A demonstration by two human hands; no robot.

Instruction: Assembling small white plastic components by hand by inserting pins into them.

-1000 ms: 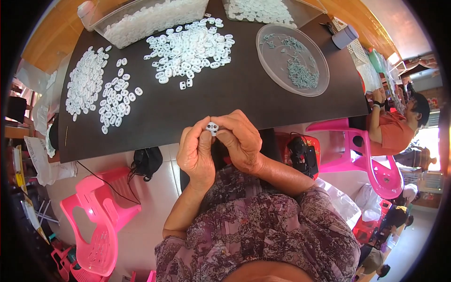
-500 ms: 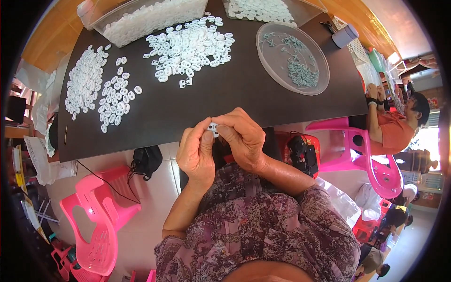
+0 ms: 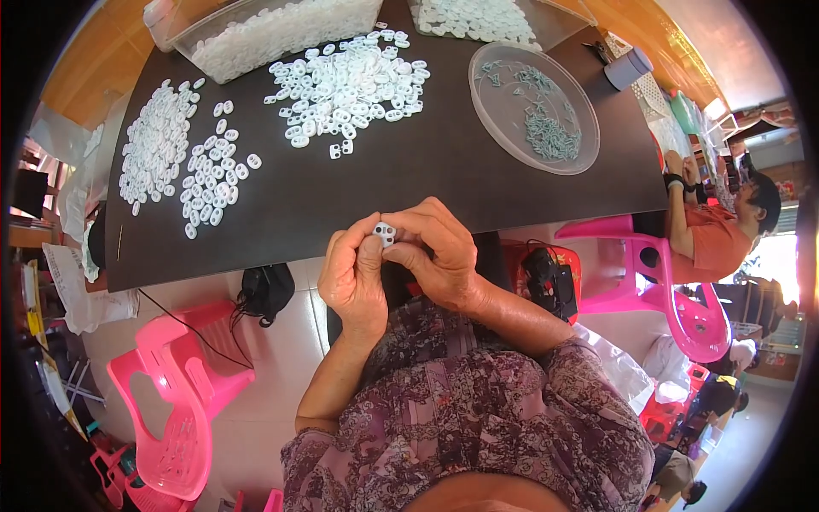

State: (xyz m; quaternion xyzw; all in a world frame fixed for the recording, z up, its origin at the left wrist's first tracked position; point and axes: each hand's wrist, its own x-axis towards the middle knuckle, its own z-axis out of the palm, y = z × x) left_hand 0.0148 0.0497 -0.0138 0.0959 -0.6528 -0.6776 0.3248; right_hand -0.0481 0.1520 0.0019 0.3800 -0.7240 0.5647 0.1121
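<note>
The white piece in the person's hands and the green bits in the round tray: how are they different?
The white piece is held between the left hand and the right hand, but the green bits lie loose in the round tray.
The white piece is bright white; the green bits are dull grey-green.
The white piece is wider, with dark round spots; each of the green bits looks thin.
Both are small.
</note>
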